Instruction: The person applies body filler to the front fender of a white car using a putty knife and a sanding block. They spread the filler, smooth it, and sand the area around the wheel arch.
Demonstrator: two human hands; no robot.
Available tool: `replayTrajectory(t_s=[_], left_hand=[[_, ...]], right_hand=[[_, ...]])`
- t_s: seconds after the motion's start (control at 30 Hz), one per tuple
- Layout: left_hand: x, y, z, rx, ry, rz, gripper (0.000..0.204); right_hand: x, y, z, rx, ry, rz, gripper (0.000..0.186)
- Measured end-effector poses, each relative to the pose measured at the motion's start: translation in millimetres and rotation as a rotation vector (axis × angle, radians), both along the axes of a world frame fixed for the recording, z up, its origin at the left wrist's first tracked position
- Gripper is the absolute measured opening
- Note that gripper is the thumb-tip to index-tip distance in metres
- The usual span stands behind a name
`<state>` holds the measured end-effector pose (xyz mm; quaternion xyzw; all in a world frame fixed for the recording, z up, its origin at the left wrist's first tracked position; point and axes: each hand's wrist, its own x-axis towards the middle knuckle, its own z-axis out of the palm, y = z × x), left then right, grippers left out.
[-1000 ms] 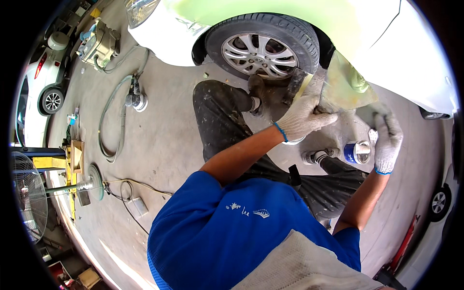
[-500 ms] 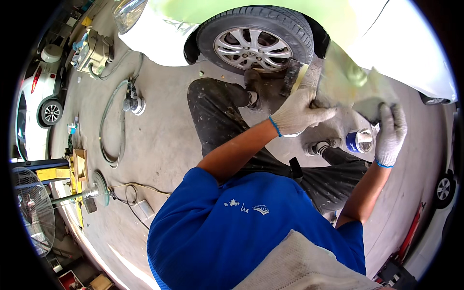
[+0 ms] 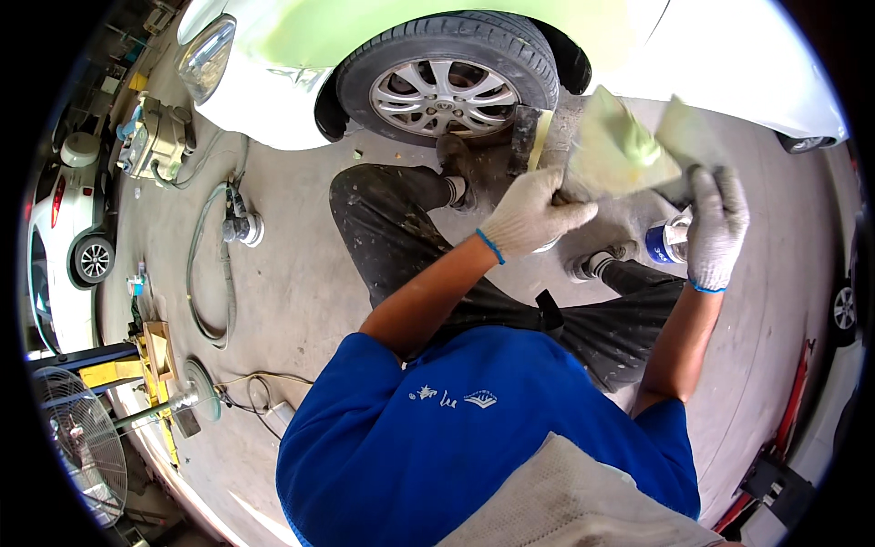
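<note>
The left hand [image 3: 533, 214], in a white knitted glove with a blue cuff, grips the lower-left corner of a pale, flat board [image 3: 592, 173] at two o'clock; a yellow-green putty lump [image 3: 641, 146] sits on it. The right hand [image 3: 717, 223], gloved alike, has its fingers closed on a thin, grey-green flat spreader [image 3: 684, 141] at eleven o'clock. At its eight o'clock stands a blue-sided round tin [image 3: 658, 244]. A silver-spoked, black-tyred wheel [image 3: 444, 96] lies at the left hand's eleven o'clock.
</note>
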<state>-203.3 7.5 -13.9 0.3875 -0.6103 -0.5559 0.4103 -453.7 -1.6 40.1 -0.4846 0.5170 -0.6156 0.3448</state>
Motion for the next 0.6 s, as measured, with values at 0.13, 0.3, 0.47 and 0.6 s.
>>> replayTrajectory(t_s=[0.13, 0.3, 0.47, 0.6], left_hand=[[-5.0, 0.4, -20.6, -0.05, -0.034, 0.033, 0.024], [1.1, -2.2, 3.6, 0.067, 0.074, 0.064, 0.022], [2.7, 2.2, 2.4, 0.247, 0.022, -0.233, 0.018], [2.8, -0.3, -4.5, 0.317, -0.011, -0.259, 0.023]], right_hand=[[8.5, 5.0, 6.6, -0.069, -0.082, 0.064, 0.017], [-14.1, 5.1, -16.2, 0.141, 0.284, 0.207, 0.029], [-10.4, -4.3, -4.8, -0.009, -0.419, 0.135, 0.047], [-16.2, 3.8, -33.8, 0.154, -0.23, 0.133, 0.047]])
